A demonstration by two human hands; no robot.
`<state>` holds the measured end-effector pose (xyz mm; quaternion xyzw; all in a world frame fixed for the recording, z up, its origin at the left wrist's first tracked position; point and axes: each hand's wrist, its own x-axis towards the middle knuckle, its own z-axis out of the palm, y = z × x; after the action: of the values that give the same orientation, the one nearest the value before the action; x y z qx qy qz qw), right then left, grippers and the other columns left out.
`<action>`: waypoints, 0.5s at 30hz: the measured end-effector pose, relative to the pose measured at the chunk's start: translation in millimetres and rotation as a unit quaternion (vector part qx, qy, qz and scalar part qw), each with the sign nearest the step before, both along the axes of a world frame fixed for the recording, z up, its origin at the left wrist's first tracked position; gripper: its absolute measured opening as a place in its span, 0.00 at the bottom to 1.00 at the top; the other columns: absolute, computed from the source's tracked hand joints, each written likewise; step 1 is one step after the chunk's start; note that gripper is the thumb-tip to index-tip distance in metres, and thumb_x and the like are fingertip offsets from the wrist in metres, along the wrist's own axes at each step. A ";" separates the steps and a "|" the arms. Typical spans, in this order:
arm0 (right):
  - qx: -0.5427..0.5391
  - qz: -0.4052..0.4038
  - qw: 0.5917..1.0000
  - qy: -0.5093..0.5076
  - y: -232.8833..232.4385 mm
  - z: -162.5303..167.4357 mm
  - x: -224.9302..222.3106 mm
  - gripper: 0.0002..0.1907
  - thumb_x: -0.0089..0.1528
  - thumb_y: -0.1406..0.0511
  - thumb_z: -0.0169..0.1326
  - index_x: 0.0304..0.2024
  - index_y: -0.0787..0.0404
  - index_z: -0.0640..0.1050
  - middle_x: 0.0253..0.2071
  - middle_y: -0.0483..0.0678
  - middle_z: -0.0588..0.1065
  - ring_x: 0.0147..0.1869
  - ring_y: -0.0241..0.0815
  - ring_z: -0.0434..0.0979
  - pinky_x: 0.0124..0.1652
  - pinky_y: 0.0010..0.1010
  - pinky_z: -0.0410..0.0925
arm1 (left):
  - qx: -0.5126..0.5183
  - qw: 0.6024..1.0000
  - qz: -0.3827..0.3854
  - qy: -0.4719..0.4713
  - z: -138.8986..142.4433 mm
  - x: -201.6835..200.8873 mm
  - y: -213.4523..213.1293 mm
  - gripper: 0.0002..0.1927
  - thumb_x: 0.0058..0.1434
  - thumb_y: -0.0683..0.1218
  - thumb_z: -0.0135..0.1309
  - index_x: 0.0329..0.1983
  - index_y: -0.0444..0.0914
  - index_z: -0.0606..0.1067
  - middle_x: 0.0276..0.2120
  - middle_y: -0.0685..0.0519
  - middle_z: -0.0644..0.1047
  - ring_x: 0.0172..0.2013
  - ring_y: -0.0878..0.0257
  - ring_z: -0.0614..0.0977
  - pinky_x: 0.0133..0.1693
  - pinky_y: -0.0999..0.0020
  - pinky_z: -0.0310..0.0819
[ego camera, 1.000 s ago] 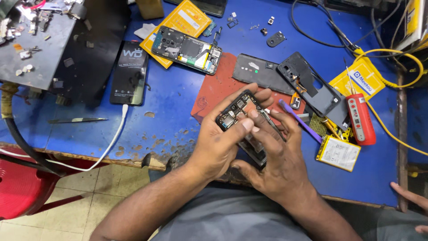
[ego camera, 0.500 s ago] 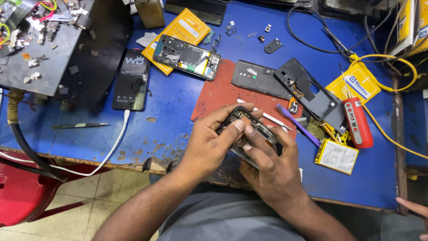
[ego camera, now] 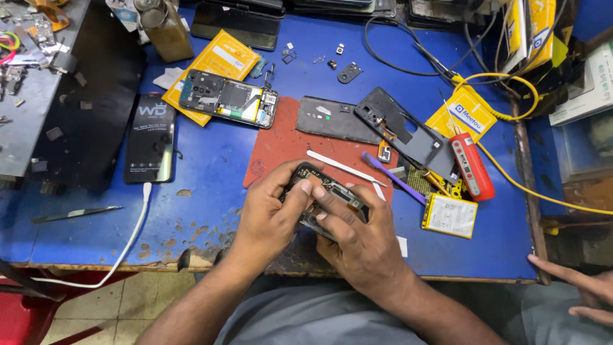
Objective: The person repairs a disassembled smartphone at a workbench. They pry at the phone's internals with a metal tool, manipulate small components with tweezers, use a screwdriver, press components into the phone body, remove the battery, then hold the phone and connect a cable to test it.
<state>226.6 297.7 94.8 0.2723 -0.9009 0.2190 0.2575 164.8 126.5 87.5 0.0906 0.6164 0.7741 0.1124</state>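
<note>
Two hands, left hand [ego camera: 271,214] and right hand [ego camera: 357,239], clasped round one opened phone [ego camera: 325,198].

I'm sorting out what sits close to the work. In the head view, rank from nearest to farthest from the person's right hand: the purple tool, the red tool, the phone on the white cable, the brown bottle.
From the right hand:
1. Purple tool, just beyond it on the red mat.
2. Red tool, farther right.
3. Phone on the white cable, far left.
4. Brown bottle, top left corner.
</note>
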 end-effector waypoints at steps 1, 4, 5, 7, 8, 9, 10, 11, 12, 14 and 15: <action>0.002 0.000 1.000 0.001 -0.5 -0.1 -0.1 0.33 0.53 0.70 0.68 0.56 0.56 0.65 0.68 0.47 0.70 0.65 0.64 0.67 0.59 0.50 0.65 | -0.022 0.999 0.015 0.020 -1.2 0.3 0.4 0.09 0.70 0.42 0.49 0.49 0.33 0.76 0.31 0.60 0.76 0.32 0.76 0.74 0.34 0.77 0.71; 0.009 -0.011 1.000 0.001 -1.5 -2.3 0.4 0.33 0.53 0.71 0.67 0.56 0.56 0.65 0.68 0.46 0.71 0.64 0.62 0.67 0.60 0.49 0.65 | -0.095 0.992 0.059 0.060 -4.6 0.0 4.3 0.10 0.73 0.44 0.50 0.40 0.33 0.78 0.26 0.58 0.76 0.28 0.74 0.72 0.30 0.75 0.69; 0.011 -0.010 1.000 0.000 -1.4 -3.4 0.2 0.33 0.53 0.71 0.68 0.56 0.56 0.65 0.68 0.46 0.71 0.64 0.62 0.67 0.59 0.49 0.65 | -0.122 0.988 0.075 0.059 -5.3 -0.7 6.6 0.12 0.73 0.45 0.50 0.39 0.33 0.79 0.25 0.57 0.76 0.27 0.74 0.72 0.29 0.75 0.69; 0.016 -0.006 1.000 -0.001 -1.7 -6.7 -0.7 0.34 0.53 0.70 0.68 0.57 0.56 0.65 0.68 0.46 0.70 0.64 0.62 0.67 0.59 0.49 0.65 | -0.137 0.985 0.097 0.028 -5.3 -0.3 9.8 0.15 0.74 0.47 0.50 0.37 0.33 0.80 0.23 0.56 0.76 0.26 0.72 0.73 0.28 0.73 0.68; 0.018 -0.009 1.000 0.000 -2.1 -8.5 -1.2 0.35 0.53 0.70 0.68 0.57 0.55 0.65 0.68 0.46 0.70 0.64 0.62 0.67 0.59 0.50 0.65 | -0.124 0.987 0.105 0.000 -4.8 -0.5 11.1 0.17 0.74 0.49 0.49 0.37 0.32 0.81 0.23 0.54 0.76 0.26 0.70 0.73 0.28 0.71 0.68; 0.019 -0.010 1.000 0.001 -3.2 -10.6 -1.6 0.35 0.52 0.71 0.68 0.58 0.55 0.66 0.68 0.45 0.70 0.64 0.63 0.67 0.59 0.50 0.65 | -0.112 0.987 0.115 -0.031 -3.7 0.4 9.7 0.19 0.75 0.50 0.49 0.37 0.32 0.81 0.23 0.53 0.76 0.26 0.69 0.73 0.29 0.70 0.68; 0.019 -0.008 1.000 -0.001 -4.3 -12.4 -1.8 0.35 0.52 0.71 0.68 0.58 0.55 0.66 0.68 0.45 0.70 0.64 0.63 0.66 0.60 0.50 0.65 | -0.065 0.993 0.092 -0.034 -2.1 1.0 6.8 0.20 0.75 0.52 0.45 0.42 0.33 0.81 0.29 0.54 0.78 0.32 0.69 0.76 0.35 0.71 0.71; -0.006 -0.006 1.000 -0.027 -3.9 -13.8 -2.8 0.35 0.52 0.70 0.67 0.58 0.54 0.66 0.68 0.46 0.70 0.65 0.63 0.66 0.61 0.50 0.64 | -0.019 0.997 0.072 -0.037 -0.3 0.2 2.4 0.22 0.76 0.53 0.41 0.48 0.33 0.80 0.34 0.54 0.80 0.37 0.69 0.79 0.41 0.72 0.74; -0.030 -0.004 0.998 -0.054 -2.7 -14.8 -4.3 0.35 0.51 0.70 0.67 0.59 0.54 0.67 0.67 0.47 0.70 0.66 0.64 0.66 0.62 0.50 0.64 | 0.029 0.997 0.053 -0.040 1.9 -0.8 -2.9 0.24 0.76 0.55 0.38 0.53 0.34 0.79 0.40 0.55 0.82 0.42 0.69 0.82 0.47 0.72 0.77; -0.104 0.011 0.986 -0.132 3.0 -15.1 -5.6 0.34 0.54 0.69 0.64 0.61 0.54 0.67 0.68 0.51 0.69 0.69 0.63 0.67 0.66 0.49 0.64 | 0.134 0.986 -0.015 -0.093 6.6 -4.5 -13.1 0.25 0.73 0.57 0.37 0.63 0.38 0.72 0.48 0.55 0.80 0.50 0.66 0.80 0.52 0.69 0.76; -0.153 0.022 0.971 -0.181 7.8 -14.4 -6.1 0.32 0.58 0.69 0.62 0.63 0.55 0.67 0.69 0.53 0.69 0.72 0.62 0.68 0.68 0.48 0.64 | 0.188 0.974 -0.053 -0.117 9.1 -6.6 -17.0 0.27 0.72 0.58 0.36 0.67 0.40 0.68 0.52 0.55 0.79 0.54 0.65 0.79 0.55 0.68 0.76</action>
<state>220.5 305.5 80.3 0.2056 -0.8819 0.4057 0.1240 158.2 109.6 96.5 0.0516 0.4371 0.8742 0.2052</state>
